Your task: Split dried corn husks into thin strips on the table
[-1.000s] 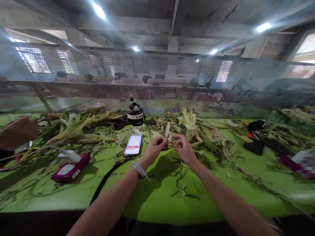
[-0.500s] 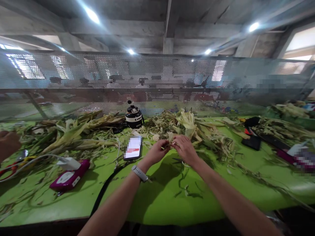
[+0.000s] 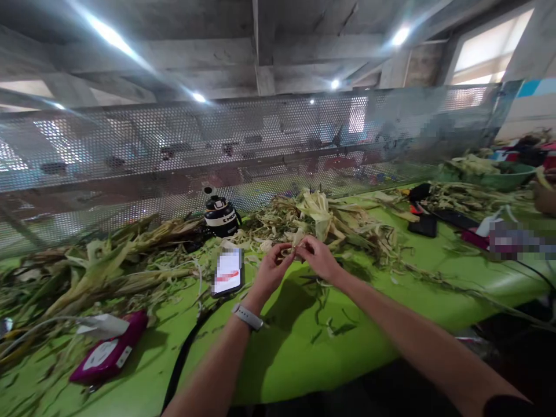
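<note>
My left hand (image 3: 273,267) and my right hand (image 3: 320,259) meet over the green table (image 3: 286,359), fingertips pinched together on a small pale strip of corn husk (image 3: 297,238). The fingers hide part of the strip. A watch with a light band (image 3: 247,316) is on my left wrist. Just behind my hands lies a heap of dry corn husks (image 3: 319,213). Below my right hand is a slim dark thing (image 3: 309,278), partly hidden, and a few husk scraps (image 3: 333,329) lie nearer the table's front.
Left of my hands are a lit phone (image 3: 228,271), a black bottle (image 3: 220,218), a purple power box (image 3: 110,350) and more husks (image 3: 87,278). A mesh partition (image 3: 182,139) runs behind. At right are a dark flat case (image 3: 423,226), a green basin (image 3: 506,178) and another person's hand (image 3: 546,194).
The view has turned right and tilted, so the basin and a person's hand show at right; the hand at far left has left view. My hands stay pinched on the husk strip.
</note>
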Motion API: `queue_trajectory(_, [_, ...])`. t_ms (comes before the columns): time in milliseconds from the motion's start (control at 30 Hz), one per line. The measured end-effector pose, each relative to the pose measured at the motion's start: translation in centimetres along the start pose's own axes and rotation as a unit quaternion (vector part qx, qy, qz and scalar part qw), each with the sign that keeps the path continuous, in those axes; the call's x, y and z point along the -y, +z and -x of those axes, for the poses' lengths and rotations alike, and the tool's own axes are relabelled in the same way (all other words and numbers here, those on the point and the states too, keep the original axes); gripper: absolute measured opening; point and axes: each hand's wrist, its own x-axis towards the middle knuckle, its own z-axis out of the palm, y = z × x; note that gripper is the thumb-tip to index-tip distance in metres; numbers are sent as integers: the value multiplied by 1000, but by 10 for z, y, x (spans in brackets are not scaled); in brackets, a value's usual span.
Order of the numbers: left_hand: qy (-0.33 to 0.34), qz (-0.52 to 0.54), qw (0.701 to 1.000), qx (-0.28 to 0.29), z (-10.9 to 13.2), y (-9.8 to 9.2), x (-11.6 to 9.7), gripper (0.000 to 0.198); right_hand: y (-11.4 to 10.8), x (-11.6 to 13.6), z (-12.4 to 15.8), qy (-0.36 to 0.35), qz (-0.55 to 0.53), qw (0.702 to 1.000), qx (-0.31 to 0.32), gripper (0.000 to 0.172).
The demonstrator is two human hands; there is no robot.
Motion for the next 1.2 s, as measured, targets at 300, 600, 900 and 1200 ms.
queue_trajectory(300, [-42,112,993,-15,2,3,2,37,4,-2,-2,79,-145,986,34,31])
queue_trajectory(600, [-14,127,989,-80,3,9,-1,37,11,2,3,163,-172,971,38,34])
queue_trajectory(900, [-39,150,982,-105,-3,0,1,36,6,4,4,135,-140,980,35,30])
queue_trajectory(1200, [-35,146,982,-118,-4,-1,4,32,5,6,5,135,-147,978,61,16])
